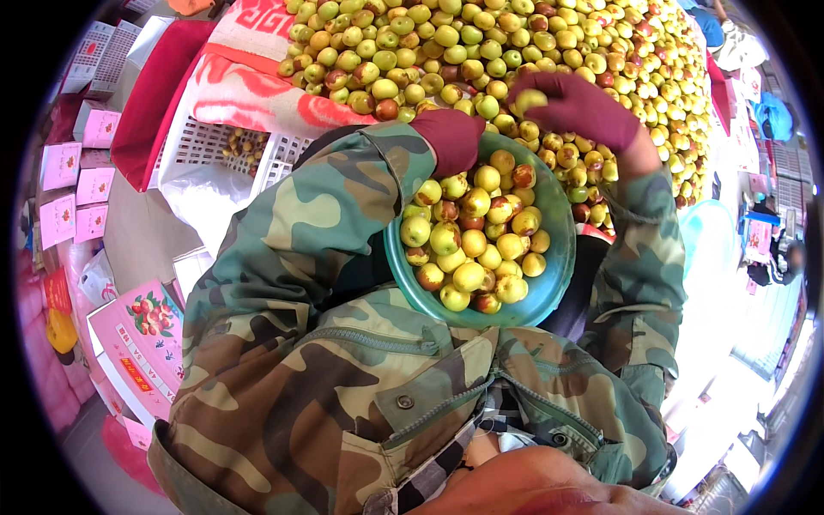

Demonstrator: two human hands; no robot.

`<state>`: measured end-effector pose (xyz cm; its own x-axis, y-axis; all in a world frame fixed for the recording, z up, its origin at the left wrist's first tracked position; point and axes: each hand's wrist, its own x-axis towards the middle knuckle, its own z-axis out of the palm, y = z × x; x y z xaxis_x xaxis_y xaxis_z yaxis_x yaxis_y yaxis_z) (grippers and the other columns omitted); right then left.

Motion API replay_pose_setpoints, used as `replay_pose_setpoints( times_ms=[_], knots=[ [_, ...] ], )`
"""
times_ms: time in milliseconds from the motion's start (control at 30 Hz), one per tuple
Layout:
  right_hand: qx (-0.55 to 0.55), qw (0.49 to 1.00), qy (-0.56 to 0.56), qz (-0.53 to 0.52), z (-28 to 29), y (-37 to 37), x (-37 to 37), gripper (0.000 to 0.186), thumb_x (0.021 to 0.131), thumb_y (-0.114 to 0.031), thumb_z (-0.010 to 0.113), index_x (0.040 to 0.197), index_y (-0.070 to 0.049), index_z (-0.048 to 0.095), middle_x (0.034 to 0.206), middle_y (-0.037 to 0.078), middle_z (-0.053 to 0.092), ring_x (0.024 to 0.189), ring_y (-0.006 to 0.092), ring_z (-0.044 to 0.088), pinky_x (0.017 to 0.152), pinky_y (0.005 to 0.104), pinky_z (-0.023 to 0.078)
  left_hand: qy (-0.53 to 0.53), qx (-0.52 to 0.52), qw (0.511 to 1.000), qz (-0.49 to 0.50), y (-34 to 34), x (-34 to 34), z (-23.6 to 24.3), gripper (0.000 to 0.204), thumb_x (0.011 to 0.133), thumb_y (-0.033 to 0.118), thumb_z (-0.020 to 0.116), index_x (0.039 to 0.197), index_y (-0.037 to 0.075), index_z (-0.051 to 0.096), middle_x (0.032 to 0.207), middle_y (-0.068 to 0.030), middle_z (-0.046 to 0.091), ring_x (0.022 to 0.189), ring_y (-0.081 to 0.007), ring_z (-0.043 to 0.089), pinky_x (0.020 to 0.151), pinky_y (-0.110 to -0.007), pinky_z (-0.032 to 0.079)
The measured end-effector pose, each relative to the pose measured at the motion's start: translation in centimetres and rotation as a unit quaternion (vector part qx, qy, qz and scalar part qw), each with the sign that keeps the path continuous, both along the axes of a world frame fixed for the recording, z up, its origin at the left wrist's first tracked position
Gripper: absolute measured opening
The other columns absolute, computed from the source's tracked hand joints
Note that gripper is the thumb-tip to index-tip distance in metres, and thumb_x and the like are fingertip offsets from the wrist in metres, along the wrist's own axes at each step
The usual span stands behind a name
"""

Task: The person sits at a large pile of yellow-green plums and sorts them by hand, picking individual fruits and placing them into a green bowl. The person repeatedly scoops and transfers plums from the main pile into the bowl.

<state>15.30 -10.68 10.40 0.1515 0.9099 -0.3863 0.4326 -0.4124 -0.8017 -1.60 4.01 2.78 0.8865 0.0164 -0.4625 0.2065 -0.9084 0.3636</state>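
Both my hands wear dark maroon gloves. My right hand (584, 110) is raised over the near part of a large heap of jujubes (515, 51), its fingers and thumb closed around one yellow-green jujube (530, 101). My left hand (451, 139) is curled at the far left rim of a green plastic basin (562, 249), next to the heap. Its fingers are closed, and anything inside them is hidden. In my lap the basin holds several jujubes (474, 236), yellow-green with red-brown patches.
To the left, a white perforated crate (193, 146) holds a few small brownish fruits (245, 146). A red and white patterned cloth (249, 90) borders the heap. Pink cartons (142, 335) stand further left. A pale blue basin (711, 232) sits at the right.
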Motion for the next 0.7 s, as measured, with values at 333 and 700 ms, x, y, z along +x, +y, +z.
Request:
replay_pose_setpoints(
  times_ms=[333,700],
  knots=[
    [0.027,0.957,-0.26,-0.127,-3.9,-5.1,-2.4,0.027,0.091,-0.029,0.068,0.107,-0.008,0.069,0.093,0.008,0.07,0.082,0.0165,0.066,0.075,0.0307,0.052,0.013,-0.024,1.0,-0.013,-0.1,0.1,1.3,0.036,0.088,0.029,0.062,0.115,0.005,0.057,0.107,-0.02,0.066,0.103,-0.0374,0.064,0.087,-0.049,0.05],
    [0.046,0.89,-0.203,-0.405,-6.2,-15.3,-12.4,0.035,0.086,-0.02,0.071,0.116,-0.005,0.062,0.105,0.012,0.067,0.087,0.0251,0.067,0.077,0.0365,0.054,0.02,-0.002,1.0,0.017,0.3,0.6,0.8,0.035,0.086,0.029,0.06,0.113,0.007,0.064,0.111,-0.0171,0.068,0.102,-0.0344,0.066,0.086,-0.047,0.052]
  ],
)
